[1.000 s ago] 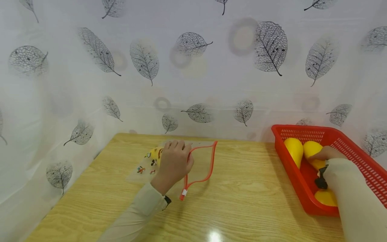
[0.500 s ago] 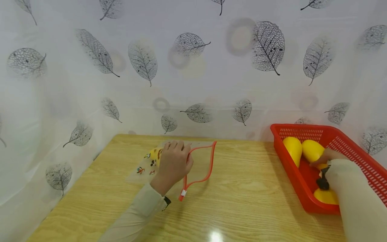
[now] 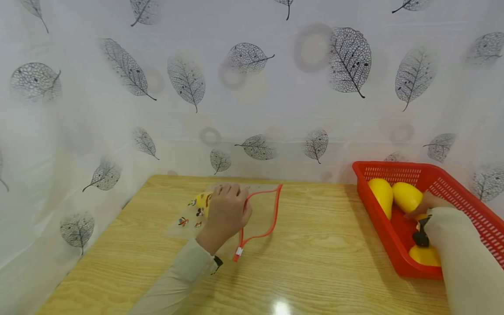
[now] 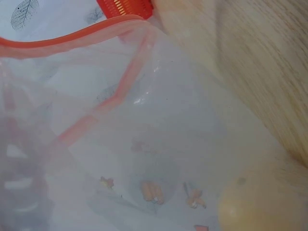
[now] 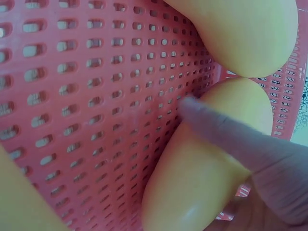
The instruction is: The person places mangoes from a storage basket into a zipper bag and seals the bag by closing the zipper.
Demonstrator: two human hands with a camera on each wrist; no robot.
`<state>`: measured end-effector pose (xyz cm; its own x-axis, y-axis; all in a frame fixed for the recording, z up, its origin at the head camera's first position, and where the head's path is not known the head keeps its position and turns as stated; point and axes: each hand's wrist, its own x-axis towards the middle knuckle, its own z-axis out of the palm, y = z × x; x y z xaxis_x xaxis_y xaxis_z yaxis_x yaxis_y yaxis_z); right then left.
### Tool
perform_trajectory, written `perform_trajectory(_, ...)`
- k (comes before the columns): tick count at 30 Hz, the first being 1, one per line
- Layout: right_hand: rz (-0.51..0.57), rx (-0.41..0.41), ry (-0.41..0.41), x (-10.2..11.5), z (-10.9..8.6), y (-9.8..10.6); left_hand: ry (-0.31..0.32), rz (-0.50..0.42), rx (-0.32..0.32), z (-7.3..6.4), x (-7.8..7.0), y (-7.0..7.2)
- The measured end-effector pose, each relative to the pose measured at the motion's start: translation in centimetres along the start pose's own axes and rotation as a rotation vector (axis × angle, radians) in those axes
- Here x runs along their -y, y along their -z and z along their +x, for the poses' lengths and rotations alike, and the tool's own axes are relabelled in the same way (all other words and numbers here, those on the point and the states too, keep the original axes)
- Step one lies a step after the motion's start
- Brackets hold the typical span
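Observation:
My left hand (image 3: pixel 226 212) grips a clear zip bag (image 4: pixel 183 120) near its mouth, which gapes to the right with its red slider edge (image 3: pixel 276 208). Small cartoon prints mark the bag, and a yellow mango (image 4: pixel 260 202) shows through its plastic. Over at the right, my right hand (image 3: pixel 431 205) reaches into a red basket (image 3: pixel 376 234) and holds a smooth yellow mango (image 5: pixel 192 178). The thumb (image 5: pixel 221 127) lies across that mango in the right wrist view; the other fingers are mostly hidden below it.
Another mango (image 3: pixel 381 197) leans at the basket's left wall, and one more mango (image 3: pixel 425 256) lies at its near end, partly behind the right wrist. The wooden table (image 3: pixel 327 262) spans between bag and basket. A leaf-print curtain (image 3: pixel 275 109) hangs behind.
In the basket my right hand has shifted slightly to the right and down along the mango. My left hand keeps its hold on the bag. The head view has shifted slightly.

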<state>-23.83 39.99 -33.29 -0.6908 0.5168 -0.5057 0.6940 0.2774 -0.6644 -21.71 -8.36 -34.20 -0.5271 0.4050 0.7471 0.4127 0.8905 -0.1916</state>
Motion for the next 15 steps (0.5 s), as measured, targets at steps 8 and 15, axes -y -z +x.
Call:
perform_trajectory(8,-0.154,0.035,0.058,-0.7,0.1,0.2,0.0,0.003,-0.007,0.0,-0.1,-0.1)
perform_trajectory(15,-0.235,0.043,0.145,-1.4,0.5,0.6,0.005,-0.004,-0.007,0.0,-0.1,-0.1)
